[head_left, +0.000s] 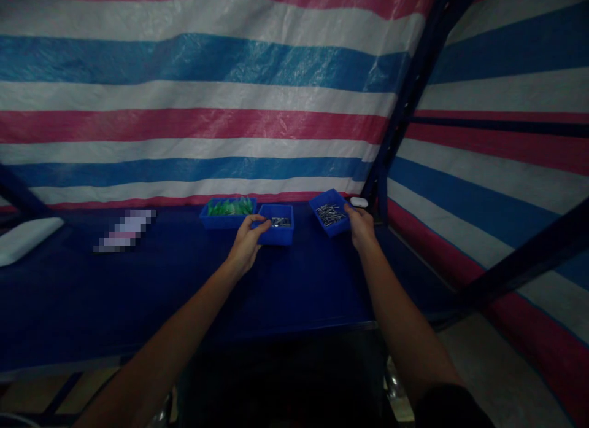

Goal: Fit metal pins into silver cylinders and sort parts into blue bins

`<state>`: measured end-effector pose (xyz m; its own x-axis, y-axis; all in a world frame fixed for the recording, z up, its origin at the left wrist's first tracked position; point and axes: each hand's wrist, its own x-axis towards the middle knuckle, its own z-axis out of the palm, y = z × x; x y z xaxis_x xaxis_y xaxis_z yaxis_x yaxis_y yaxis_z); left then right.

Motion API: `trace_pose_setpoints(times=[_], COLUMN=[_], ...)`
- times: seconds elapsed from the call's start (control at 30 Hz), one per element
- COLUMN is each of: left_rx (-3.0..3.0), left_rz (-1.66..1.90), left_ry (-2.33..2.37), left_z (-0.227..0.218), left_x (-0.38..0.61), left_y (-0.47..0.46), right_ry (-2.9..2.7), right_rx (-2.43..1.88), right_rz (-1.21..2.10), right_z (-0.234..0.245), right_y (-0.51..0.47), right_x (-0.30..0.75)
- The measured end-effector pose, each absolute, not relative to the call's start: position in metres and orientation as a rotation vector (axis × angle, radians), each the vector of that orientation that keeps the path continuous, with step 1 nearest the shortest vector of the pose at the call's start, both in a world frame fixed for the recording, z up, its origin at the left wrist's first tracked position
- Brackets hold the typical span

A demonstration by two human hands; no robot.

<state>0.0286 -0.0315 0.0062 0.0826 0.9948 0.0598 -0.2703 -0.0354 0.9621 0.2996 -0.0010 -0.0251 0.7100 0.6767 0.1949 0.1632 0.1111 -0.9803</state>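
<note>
My left hand grips the left side of a small blue bin, thumb over its rim. Small shiny metal pieces lie inside, too small to name. On the right, my right hand is closed on the right edge of another blue bin, which sits turned at an angle. That one holds a heap of thin metal pins or nails. Behind my left hand stands a third blue bin with green, partly see-through pieces in it.
All bins are on a dark blue table. A small white case lies at the back right, near a blue metal post. To the left are a blurred-out flat item and a white slab-like object. Striped sheeting hangs behind.
</note>
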Motion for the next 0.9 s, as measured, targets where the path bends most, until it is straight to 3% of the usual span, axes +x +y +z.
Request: trace_pose_setpoints(times=[0.23,0.9], left_rx=[1.751,2.560], left_rz=[1.230,1.132], left_ry=[1.053,1.382], left_z=[-0.001,0.021], left_x=[0.030,0.051], left_y=[-0.025,-0.005], right_ry=[-0.847,-1.107], right_rx=[-1.706,-1.893], right_rz=[0.236,0.094], right_z=[-0.006,0.002], right_y=[-0.021,-0.028], right_x=[0.281,0.253])
